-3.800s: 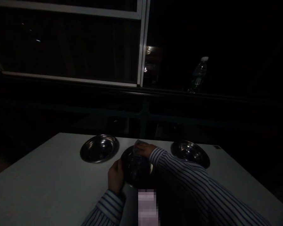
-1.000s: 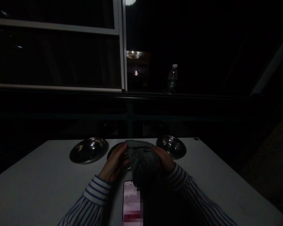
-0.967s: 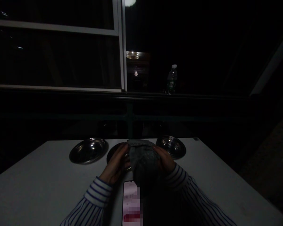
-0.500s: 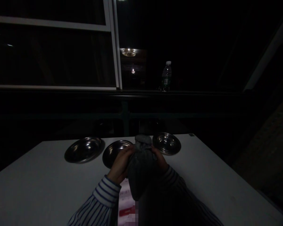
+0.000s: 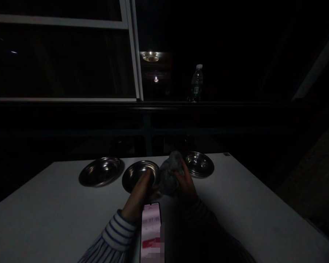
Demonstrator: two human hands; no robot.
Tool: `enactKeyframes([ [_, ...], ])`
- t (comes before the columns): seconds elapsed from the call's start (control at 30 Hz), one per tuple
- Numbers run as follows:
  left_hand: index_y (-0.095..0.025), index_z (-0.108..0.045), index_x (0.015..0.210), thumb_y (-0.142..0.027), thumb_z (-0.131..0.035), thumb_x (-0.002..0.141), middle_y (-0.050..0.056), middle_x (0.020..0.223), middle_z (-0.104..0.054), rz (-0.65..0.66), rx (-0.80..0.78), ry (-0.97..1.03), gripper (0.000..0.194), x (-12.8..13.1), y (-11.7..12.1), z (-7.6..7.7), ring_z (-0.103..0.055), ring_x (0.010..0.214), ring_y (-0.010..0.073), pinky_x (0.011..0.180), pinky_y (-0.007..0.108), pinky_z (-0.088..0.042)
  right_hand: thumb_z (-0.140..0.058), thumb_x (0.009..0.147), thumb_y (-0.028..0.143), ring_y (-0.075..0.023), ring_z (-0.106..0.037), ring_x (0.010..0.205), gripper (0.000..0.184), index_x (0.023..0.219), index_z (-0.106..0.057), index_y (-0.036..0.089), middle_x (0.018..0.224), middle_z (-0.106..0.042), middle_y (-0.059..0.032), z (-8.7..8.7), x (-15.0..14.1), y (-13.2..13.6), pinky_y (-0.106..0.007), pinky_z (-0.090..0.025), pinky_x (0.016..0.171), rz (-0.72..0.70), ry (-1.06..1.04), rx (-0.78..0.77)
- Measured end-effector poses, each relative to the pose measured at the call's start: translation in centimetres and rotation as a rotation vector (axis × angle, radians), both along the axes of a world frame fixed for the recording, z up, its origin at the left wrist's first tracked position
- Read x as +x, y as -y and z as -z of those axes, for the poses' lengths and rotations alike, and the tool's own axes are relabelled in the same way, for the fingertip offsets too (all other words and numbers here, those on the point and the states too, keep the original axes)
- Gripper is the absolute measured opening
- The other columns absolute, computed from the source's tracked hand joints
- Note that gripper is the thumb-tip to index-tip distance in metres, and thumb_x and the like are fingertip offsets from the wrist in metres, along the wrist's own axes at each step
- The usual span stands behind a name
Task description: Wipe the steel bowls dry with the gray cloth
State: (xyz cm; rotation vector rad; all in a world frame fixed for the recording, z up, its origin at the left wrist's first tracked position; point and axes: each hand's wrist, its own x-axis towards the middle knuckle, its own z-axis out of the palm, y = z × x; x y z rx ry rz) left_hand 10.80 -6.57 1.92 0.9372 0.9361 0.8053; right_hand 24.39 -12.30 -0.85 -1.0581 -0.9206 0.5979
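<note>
A bunched grey cloth [image 5: 170, 176] is gripped between both hands, just above the white table [image 5: 57, 215]. My right hand [image 5: 186, 182] closes on its right side. My left hand [image 5: 138, 197] grips its left edge, over the near rim of the middle steel bowl [image 5: 138, 172]. Both sleeves are striped. The scene is very dark, so the fingers show only in part.
Two more steel bowls flank the middle one: the left bowl [image 5: 101, 171] and the right bowl [image 5: 199, 164]. A lit phone [image 5: 150, 228] lies on the table near me. A water bottle [image 5: 196, 82] stands on the dark ledge beyond, below a window frame [image 5: 131, 54].
Earlier my right hand wiped inside the middle bowl while my left held its rim. Since then both hands lifted the cloth, spread it, and have now bunched it smaller and lower.
</note>
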Motion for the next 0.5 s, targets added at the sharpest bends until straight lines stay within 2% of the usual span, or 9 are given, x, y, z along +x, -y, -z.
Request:
enactKeyframes([
  [0.03,-0.021,-0.053,0.11,-0.051,-0.056,0.069,0.011,0.099,-0.062,0.078,-0.111,0.057,0.051,0.1,0.3,-0.2,-0.062,0.076,0.0197,0.064,0.034,-0.05,-0.047,0.076,0.033,-0.0204,-0.028,0.126,0.057,0.13,-0.032,0.02,0.134,-0.037,-0.0052,0.1,-0.3,0.0,-0.037,-0.025,0.103,-0.001,0.02,0.002],
  [0.1,-0.02,-0.054,0.109,-0.052,-0.053,0.071,0.01,0.094,-0.064,0.179,-0.173,0.141,0.05,0.4,0.7,-0.5,-0.063,0.074,0.0183,0.062,0.031,-0.05,-0.046,0.076,0.032,-0.0216,-0.033,0.123,0.053,0.126,-0.037,0.02,0.131,-0.041,-0.0062,0.5,-0.8,-0.1,-0.037,-0.028,0.101,-0.039,0.077,-0.044],
  [0.2,-0.015,-0.059,0.101,-0.043,-0.059,0.07,0.009,0.086,-0.066,0.185,-0.042,0.202,0.042,0.9,0.7,-0.6,-0.062,0.076,0.0179,0.065,0.027,-0.048,-0.048,0.075,0.032,-0.0235,-0.042,0.116,0.042,0.114,-0.049,0.019,0.123,-0.049,-0.008,1.2,-1.1,-0.1,-0.039,-0.032,0.098,-0.073,0.155,-0.127],
  [0.3,-0.013,-0.061,0.096,-0.035,-0.064,0.067,0.008,0.084,-0.067,0.141,0.075,0.158,0.037,1.4,0.6,-0.1,-0.062,0.077,0.0184,0.069,0.027,-0.047,-0.049,0.076,0.035,-0.0236,-0.043,0.115,0.036,0.108,-0.051,0.019,0.123,-0.05,-0.0088,1.5,-1.0,-0.3,-0.04,-0.032,0.098,-0.12,0.104,-0.091],
  [0.4,-0.013,-0.062,0.091,-0.033,-0.066,0.065,0.007,0.083,-0.067,0.1,0.173,0.042,0.034,2.0,0.7,0.2,-0.062,0.077,0.0185,0.07,0.027,-0.046,-0.051,0.076,0.039,-0.024,-0.045,0.114,0.048,0.118,-0.043,0.018,0.125,-0.048,-0.0105,1.5,-0.7,-0.6,-0.042,-0.035,0.096,-0.194,0.023,-0.062],
  [0.5,-0.013,-0.062,0.091,-0.034,-0.066,0.064,0.007,0.083,-0.067,0.14,0.274,-0.052,0.035,1.7,0.7,-0.3,-0.062,0.074,0.0185,0.067,0.027,-0.047,-0.046,0.08,0.039,-0.0223,-0.045,0.114,0.048,0.122,-0.041,0.018,0.125,-0.048,-0.01,1.4,-0.3,-0.4,-0.04,-0.036,0.096,-0.219,0.132,-0.105],
])
